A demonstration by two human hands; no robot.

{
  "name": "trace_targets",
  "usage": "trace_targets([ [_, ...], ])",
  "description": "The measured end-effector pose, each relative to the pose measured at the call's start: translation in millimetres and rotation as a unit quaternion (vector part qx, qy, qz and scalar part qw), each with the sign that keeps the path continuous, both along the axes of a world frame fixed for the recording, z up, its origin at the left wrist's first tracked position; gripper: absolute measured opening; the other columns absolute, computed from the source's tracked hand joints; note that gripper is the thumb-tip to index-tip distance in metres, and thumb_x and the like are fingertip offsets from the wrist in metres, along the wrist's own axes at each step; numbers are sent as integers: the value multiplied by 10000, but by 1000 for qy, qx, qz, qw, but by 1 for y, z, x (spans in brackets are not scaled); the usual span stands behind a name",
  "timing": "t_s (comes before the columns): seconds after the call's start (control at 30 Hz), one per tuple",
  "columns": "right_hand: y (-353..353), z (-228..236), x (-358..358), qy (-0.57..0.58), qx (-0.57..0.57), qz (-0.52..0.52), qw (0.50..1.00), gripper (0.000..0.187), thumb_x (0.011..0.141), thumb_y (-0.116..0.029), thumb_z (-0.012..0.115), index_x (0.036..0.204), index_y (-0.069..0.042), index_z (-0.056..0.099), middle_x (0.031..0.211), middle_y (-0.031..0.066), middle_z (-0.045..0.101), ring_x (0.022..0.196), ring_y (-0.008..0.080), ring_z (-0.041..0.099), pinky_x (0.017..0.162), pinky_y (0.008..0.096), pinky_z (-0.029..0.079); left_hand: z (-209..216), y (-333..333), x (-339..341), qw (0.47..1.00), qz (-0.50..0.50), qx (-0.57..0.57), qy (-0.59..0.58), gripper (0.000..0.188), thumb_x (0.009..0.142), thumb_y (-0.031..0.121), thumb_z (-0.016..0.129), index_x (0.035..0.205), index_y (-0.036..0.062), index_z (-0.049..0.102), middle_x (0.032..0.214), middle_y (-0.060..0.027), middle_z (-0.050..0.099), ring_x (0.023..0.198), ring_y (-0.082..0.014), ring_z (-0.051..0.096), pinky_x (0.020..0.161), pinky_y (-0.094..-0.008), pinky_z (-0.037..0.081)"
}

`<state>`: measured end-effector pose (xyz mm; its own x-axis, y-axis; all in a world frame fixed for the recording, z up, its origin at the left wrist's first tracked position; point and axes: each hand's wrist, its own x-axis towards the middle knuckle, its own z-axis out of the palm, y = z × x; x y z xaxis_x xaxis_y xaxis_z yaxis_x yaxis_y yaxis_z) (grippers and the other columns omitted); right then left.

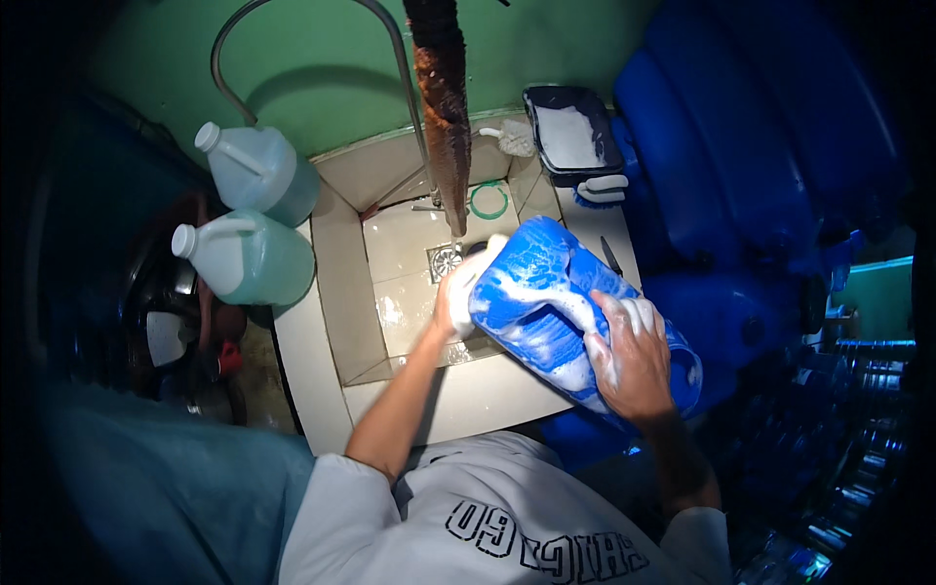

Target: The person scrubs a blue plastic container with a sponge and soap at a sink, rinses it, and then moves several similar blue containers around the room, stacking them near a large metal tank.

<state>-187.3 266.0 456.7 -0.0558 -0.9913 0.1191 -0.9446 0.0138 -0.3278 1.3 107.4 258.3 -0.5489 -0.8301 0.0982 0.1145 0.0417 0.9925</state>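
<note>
A blue plastic water container (526, 263), streaked with white suds, lies tilted across the front right edge of the tiled sink (351, 302). Against its far left end presses my left hand (456, 297), coated in foam; its fingers are partly hidden, and whether the white mass by them is only foam or also a sponge I cannot tell. My right hand (636, 356), soapy too, is closed over the container's near right part, beside the hollow at its handle. Below, a drain grate (446, 263) shows in the wet sink floor.
Two jugs of pale liquid, a bluish one (263, 175) and a greenish one (253, 258), stand left of the sink. On the right ledge are a black tray (575, 132) with white contents, a scrub brush (602, 189) and a knife (610, 255). Large blue containers (721, 146) crowd the right.
</note>
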Motion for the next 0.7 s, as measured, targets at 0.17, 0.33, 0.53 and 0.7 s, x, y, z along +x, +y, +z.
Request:
trace_targets([
  [0.17,-10,-2,3,-18,-10,-37,999,423,907,-113,596,1311,1,543,1130,236,595,1069,420,540,1020,493,394,-54,143,-50,957,212,193,39,693,995,455,535,1499,41,301,1363,-136,544,1228,-240,562,1073,-374,436],
  [0.33,-15,-2,1,-38,-47,-84,995,518,871,-207,606,1339,-1,521,1197,232,571,1111,410,525,1042,493,374,10,217,-73,945,133,267,135,782,1047,524,304,1576,26,16,1592,-236,120,1478,-323,138,1191,-455,136],
  [0.53,0,-10,-10,-104,-111,-7,988,492,763,-278,748,1164,-7,660,1235,235,628,1235,421,527,1088,529,357,140,119,-67,975,-34,-35,216,1101,892,823,249,1562,-17,8,1644,-222,-14,1531,-334,7,1226,-449,19],
  [0.7,-5,-21,-8,-292,-209,-152,921,391,922,-141,709,1197,82,543,1136,210,670,984,253,693,811,340,550,182,4,-59,930,-116,-344,-59,808,782,440,658,1400,-48,476,1406,-286,493,1348,-432,446,1182,-512,271],
])
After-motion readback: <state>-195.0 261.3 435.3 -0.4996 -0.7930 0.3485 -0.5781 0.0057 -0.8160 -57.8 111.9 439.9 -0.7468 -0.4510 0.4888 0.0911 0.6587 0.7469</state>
